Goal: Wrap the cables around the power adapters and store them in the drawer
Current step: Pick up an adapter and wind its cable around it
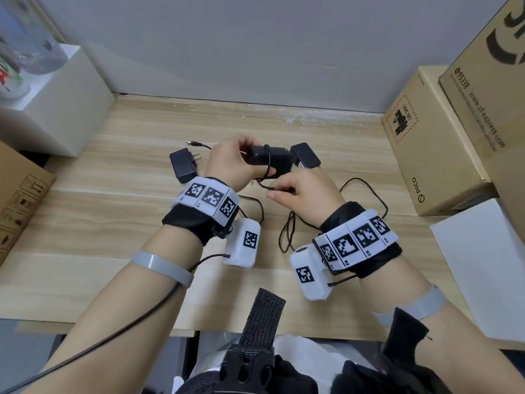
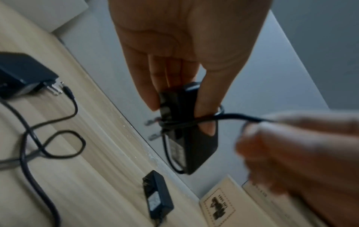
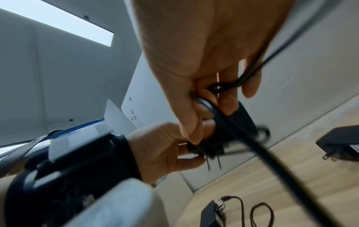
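Observation:
My left hand point(image 1: 235, 160) grips a black power adapter point(image 1: 270, 159) above the wooden desk, thumb on one face and fingers on the other point(image 2: 198, 145). A thin black cable point(image 1: 267, 177) loops once around the adapter body. My right hand point(image 1: 298, 191) pinches that cable point(image 2: 233, 116) just below the adapter and holds it taut point(image 3: 229, 116). A second adapter point(image 1: 183, 164) lies on the desk to the left, prongs up, its barrel plug point(image 1: 194, 143) beside it. A third adapter point(image 1: 305, 155) lies behind the held one. No drawer is in view.
Loose cable point(image 1: 289, 231) trails across the wooden desk point(image 1: 113, 223) between my wrists and off to the right. Cardboard boxes point(image 1: 431, 137) stand at the right, a white box point(image 1: 62, 100) and another carton point(image 1: 17, 200) at the left. A white sheet point(image 1: 483, 265) lies near right.

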